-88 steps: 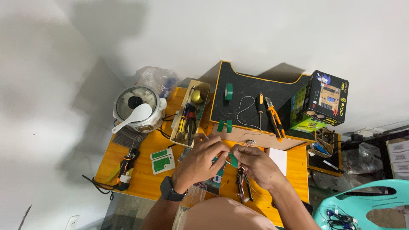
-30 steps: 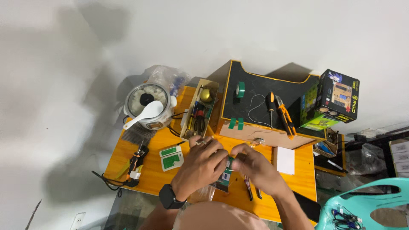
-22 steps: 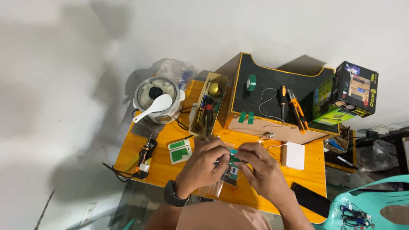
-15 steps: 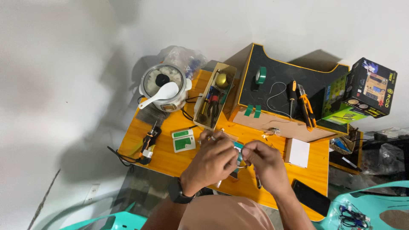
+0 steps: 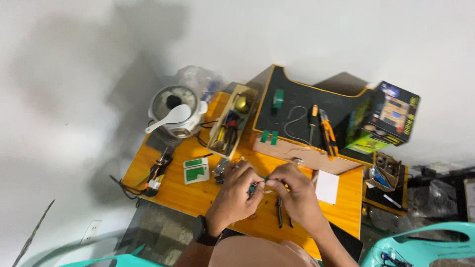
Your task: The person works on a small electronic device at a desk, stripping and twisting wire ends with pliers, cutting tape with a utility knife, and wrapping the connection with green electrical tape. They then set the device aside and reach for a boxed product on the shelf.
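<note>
White walls close in behind a low orange surface [image 5: 198, 190] crowded with gear. At its far left corner stands a white rice cooker [image 5: 177, 111] with a white spoon [image 5: 168, 118] laid across the lid, and beside it a narrow wooden tray [image 5: 231, 121] packed with tools. Farther back lies a black board [image 5: 307, 121] carrying a roll of green tape [image 5: 278, 98], a screwdriver [image 5: 312, 123] and an orange cutter [image 5: 327, 132]; a printed cardboard box [image 5: 391, 118] leans at its right end. A green and white card [image 5: 196, 170] lies on the surface left of the person, and a white block [image 5: 327, 187] to the right.

Both hands meet over the front middle of the surface. The left hand [image 5: 236, 195] and the right hand [image 5: 294, 195] are curled, fingertips pinched together on a small green piece [image 5: 258, 184] held just above the wood. It sits squarely between the hands, neither clearly nearer, and it is too small to tell its long axis or whether a wire runs from it. Dark-handled pliers [image 5: 282, 217] lie on the surface directly under the right hand, handles pointing toward the person. A black watch [image 5: 204, 231] is on the left wrist
</note>
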